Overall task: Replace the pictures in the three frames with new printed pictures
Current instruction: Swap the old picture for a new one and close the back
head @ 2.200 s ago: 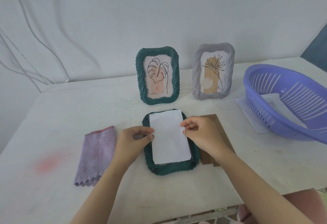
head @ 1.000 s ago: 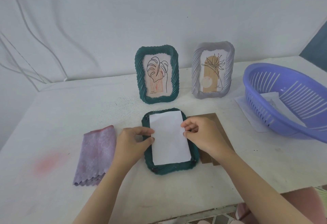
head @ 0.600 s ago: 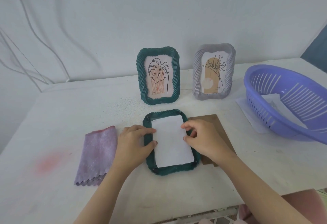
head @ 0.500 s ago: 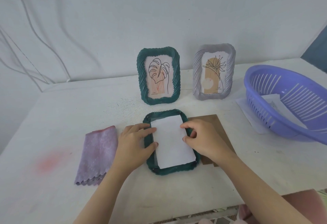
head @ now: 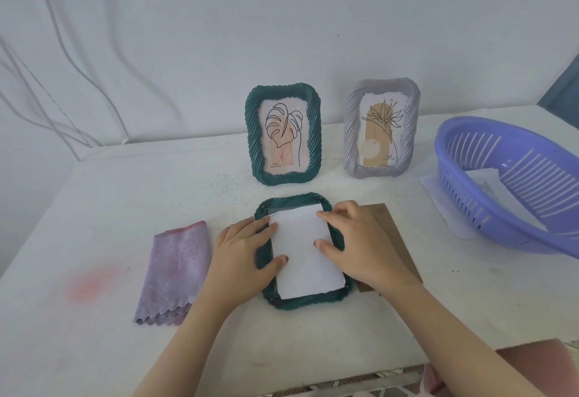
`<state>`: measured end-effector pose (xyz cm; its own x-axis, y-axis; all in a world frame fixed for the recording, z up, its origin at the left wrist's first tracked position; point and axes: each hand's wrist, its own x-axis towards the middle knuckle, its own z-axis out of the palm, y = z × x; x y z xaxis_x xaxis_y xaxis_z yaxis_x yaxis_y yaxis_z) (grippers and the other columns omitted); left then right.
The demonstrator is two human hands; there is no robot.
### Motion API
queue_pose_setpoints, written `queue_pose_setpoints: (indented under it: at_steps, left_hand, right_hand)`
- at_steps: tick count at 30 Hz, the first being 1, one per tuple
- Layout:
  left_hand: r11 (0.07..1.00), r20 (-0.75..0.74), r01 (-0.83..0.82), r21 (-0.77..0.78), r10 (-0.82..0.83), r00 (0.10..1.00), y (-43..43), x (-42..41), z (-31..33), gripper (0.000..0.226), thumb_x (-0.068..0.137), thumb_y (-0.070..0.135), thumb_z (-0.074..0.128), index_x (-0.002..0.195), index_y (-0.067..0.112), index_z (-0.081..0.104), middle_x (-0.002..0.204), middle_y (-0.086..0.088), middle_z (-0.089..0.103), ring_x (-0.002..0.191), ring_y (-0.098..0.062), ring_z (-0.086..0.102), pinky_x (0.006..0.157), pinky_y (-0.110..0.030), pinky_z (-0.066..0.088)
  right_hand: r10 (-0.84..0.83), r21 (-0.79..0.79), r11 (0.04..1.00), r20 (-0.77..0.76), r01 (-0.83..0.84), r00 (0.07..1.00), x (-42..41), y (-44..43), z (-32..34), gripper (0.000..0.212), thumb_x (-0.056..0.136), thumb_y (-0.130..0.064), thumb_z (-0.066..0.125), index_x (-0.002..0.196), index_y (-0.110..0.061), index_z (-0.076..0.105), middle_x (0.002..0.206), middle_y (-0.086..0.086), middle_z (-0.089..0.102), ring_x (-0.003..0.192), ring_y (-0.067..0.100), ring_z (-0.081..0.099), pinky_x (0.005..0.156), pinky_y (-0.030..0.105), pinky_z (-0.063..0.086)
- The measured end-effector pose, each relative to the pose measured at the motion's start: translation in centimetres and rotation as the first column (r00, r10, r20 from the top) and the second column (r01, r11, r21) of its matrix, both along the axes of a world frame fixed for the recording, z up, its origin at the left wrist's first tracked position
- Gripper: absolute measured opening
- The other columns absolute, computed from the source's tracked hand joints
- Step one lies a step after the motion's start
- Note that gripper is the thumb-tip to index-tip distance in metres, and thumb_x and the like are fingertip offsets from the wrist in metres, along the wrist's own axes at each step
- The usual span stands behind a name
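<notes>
A dark green frame point(head: 291, 301) lies face down on the white table in front of me. A white printed picture point(head: 302, 255), blank side up, lies in its back opening. My left hand point(head: 242, 260) rests flat on the frame's left side, fingertips and thumb on the paper's left edge. My right hand point(head: 360, 246) presses the paper's right edge with straight fingers. A second green frame point(head: 283, 135) and a grey-lilac frame point(head: 380, 128) stand upright behind, each with a plant drawing.
A brown backing board point(head: 396, 237) lies under my right hand's side. A folded lilac cloth point(head: 175, 271) lies to the left. At the right, a purple plastic basket point(head: 513, 186) holds white papers point(head: 484, 182). The wall stands close behind the frames.
The paper dropped from lying on top of the frame into its back opening. Both hands flattened from pinching its edges to pressing it down.
</notes>
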<state>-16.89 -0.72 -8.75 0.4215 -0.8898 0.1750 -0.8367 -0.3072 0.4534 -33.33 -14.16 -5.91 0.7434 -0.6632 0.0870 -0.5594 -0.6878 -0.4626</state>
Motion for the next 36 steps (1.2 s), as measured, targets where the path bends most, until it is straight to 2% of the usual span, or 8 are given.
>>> queue_pose_setpoints:
  at_steps: [3, 7, 11, 15, 18, 26, 29, 36]
  left_hand:
    - [1.0, 0.03, 0.011, 0.01, -0.011, 0.999, 0.0, 0.1, -0.3, 0.075, 0.07, 0.067, 0.032, 0.132, 0.028, 0.049, 0.142, 0.011, 0.041, 0.134, -0.013, 0.03, 0.107, -0.026, 0.012]
    - [1.0, 0.02, 0.011, 0.008, -0.012, 1.0, -0.1, 0.2, -0.4, 0.075, 0.071, 0.066, 0.031, 0.133, 0.028, 0.047, 0.143, 0.011, 0.04, 0.134, -0.011, 0.029, 0.109, -0.026, 0.012]
    - [0.999, -0.023, 0.011, -0.038, -0.012, 1.0, 0.1, 0.0, -0.6, 0.072, 0.074, 0.066, 0.034, 0.135, 0.028, 0.045, 0.144, 0.013, 0.037, 0.135, -0.011, 0.028, 0.109, -0.026, 0.013]
    - [0.998, -0.045, 0.033, -0.054, -0.036, 0.998, 0.4, -0.2, -0.6, 0.072, 0.074, 0.066, 0.036, 0.135, 0.028, 0.045, 0.145, 0.012, 0.035, 0.136, -0.011, 0.027, 0.112, -0.03, 0.015]
    - [0.997, -0.061, 0.037, -0.061, -0.04, 0.997, 0.7, -0.4, -0.7, 0.073, 0.073, 0.067, 0.036, 0.134, 0.029, 0.046, 0.145, 0.013, 0.034, 0.136, -0.009, 0.025, 0.113, -0.03, 0.014]
    - [0.997, -0.093, 0.04, -0.068, -0.047, 0.995, 0.8, -0.4, -1.0, 0.074, 0.071, 0.067, 0.038, 0.134, 0.029, 0.046, 0.145, 0.009, 0.036, 0.137, -0.009, 0.023, 0.111, -0.025, 0.012]
    - [0.996, -0.119, 0.045, -0.077, -0.054, 0.991, 0.9, -0.4, -1.1, 0.072, 0.071, 0.067, 0.04, 0.133, 0.03, 0.047, 0.145, 0.01, 0.036, 0.138, -0.009, 0.023, 0.111, -0.025, 0.013]
    - [0.993, -0.268, 0.035, -0.109, -0.063, 0.961, 1.3, -0.7, -0.4, 0.073, 0.068, 0.065, 0.044, 0.133, 0.032, 0.045, 0.146, 0.016, 0.028, 0.138, -0.003, 0.018, 0.111, -0.023, 0.015]
  right_hand:
    - [0.006, -0.062, 0.998, -0.086, -0.012, 0.996, -0.1, 0.0, -0.2, 0.053, 0.086, -0.048, 0.054, 0.135, -0.029, 0.045, 0.131, -0.003, 0.04, 0.122, 0.015, 0.035, 0.098, 0.027, 0.034]
    - [-0.035, -0.069, 0.997, -0.037, 0.032, 0.999, -0.3, 0.0, -0.4, 0.048, 0.089, -0.044, 0.05, 0.135, -0.032, 0.043, 0.13, -0.002, 0.042, 0.12, 0.016, 0.036, 0.099, 0.027, 0.033]
    - [-0.285, -0.122, 0.951, 0.0, 0.283, 0.958, -1.1, 0.1, -0.3, 0.043, 0.091, -0.035, 0.047, 0.133, -0.026, 0.045, 0.129, 0.006, 0.047, 0.117, 0.024, 0.04, 0.096, 0.033, 0.036]
    - [-0.484, -0.17, 0.874, -0.229, 0.455, 0.844, -2.6, 0.5, 0.1, 0.058, 0.087, -0.046, 0.047, 0.137, -0.021, 0.03, 0.122, 0.009, 0.05, 0.113, 0.03, 0.043, 0.091, 0.039, 0.035]
    - [-0.497, -0.138, 0.867, -0.272, 0.478, 0.824, -3.2, 0.5, 0.0, 0.067, 0.084, -0.051, 0.051, 0.139, -0.02, 0.026, 0.12, 0.007, 0.053, 0.113, 0.03, 0.046, 0.093, 0.04, 0.035]
    - [-0.538, 0.202, 0.813, -0.1, 0.547, 0.837, -3.5, -1.0, 0.7, 0.086, 0.067, -0.031, 0.077, 0.138, -0.025, 0.029, 0.125, 0.013, 0.046, 0.118, 0.035, 0.042, 0.097, 0.041, 0.036]
    - [-0.532, 0.212, 0.818, -0.074, 0.535, 0.843, -3.8, -1.5, 0.8, 0.088, 0.06, -0.034, 0.08, 0.136, -0.031, 0.034, 0.124, 0.012, 0.045, 0.12, 0.033, 0.039, 0.098, 0.038, 0.034]
    - [-0.516, 0.393, 0.824, 0.221, 0.408, 0.828, -4.8, -2.8, 1.6, 0.026, 0.073, -0.012, 0.073, 0.092, -0.028, 0.066, 0.099, -0.009, 0.063, 0.101, 0.014, 0.056, 0.078, 0.023, 0.038]
